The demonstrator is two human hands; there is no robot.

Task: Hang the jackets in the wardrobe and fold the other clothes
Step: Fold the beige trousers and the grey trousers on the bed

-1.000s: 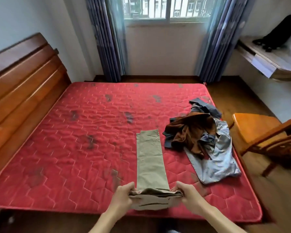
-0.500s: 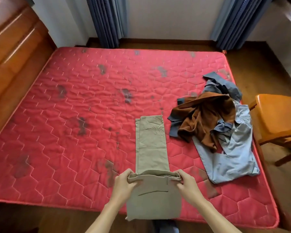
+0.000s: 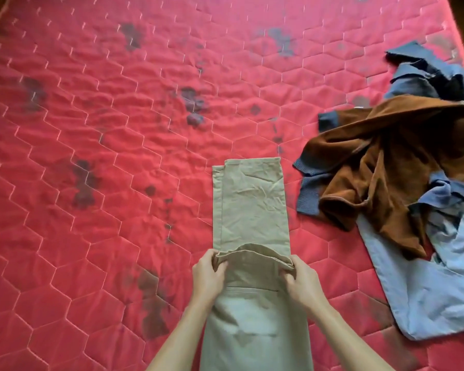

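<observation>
Khaki trousers (image 3: 251, 207) lie lengthwise on the red quilted mattress (image 3: 105, 116), legs stacked and pointing away from me. The waistband end is lifted and doubled over the legs. My left hand (image 3: 208, 274) grips the left corner of the waistband, and my right hand (image 3: 302, 281) grips the right corner. To the right lies a heap of clothes: a brown jacket with blue ribbed cuffs (image 3: 381, 162), a dark blue garment (image 3: 423, 73) behind it, and light blue jeans (image 3: 437, 287) underneath.
The mattress carries several dark stains. Its right edge shows at the upper right corner, with dark floor beyond. A strip of wooden headboard sits at the top left corner.
Both hands have carried the waistband forward over the trouser legs, lifting more fabric off the bed. The camera has tilted down and closer; the window, curtains and chair have left the view.
</observation>
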